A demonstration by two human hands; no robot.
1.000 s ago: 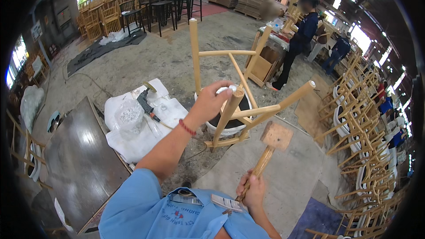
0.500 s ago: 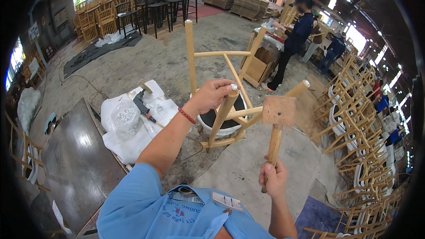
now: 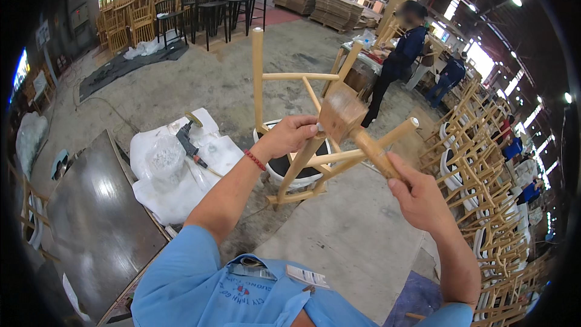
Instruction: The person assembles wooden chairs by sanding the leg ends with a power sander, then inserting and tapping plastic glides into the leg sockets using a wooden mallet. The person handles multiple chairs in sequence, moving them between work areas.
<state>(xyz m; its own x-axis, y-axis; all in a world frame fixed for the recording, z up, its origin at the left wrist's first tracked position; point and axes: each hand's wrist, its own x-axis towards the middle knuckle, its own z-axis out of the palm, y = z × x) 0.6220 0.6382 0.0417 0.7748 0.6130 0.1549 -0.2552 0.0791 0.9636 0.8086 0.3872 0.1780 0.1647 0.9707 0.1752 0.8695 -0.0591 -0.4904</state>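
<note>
An upside-down wooden chair [image 3: 296,77] stands before me, its pale legs pointing up and its dark seat with white wrapping [image 3: 277,166] low down. Two raised leg ends show small white glides. At the nearest leg's [image 3: 301,166] tip, my left hand [image 3: 289,135] pinches a small white glide [image 3: 319,127]. My right hand [image 3: 417,192] grips the handle of a wooden mallet [image 3: 342,112]. The mallet head, slightly blurred, is tilted right beside the left fingertips and partly covers the leg's end; whether it touches the glide I cannot tell.
White foam sheets [image 3: 212,139] on the left carry a power drill [image 3: 191,144] and a clear bag [image 3: 163,160] of small white pieces. A dark tabletop [image 3: 103,206] is nearer. Stacked chairs [image 3: 478,175] line the right side; a co-worker [image 3: 404,51] stands at a table beyond.
My right hand has swung the mallet up and left, from upright beside the chair to a tilt at the near leg's end. The left hand stays at that leg, still pinching.
</note>
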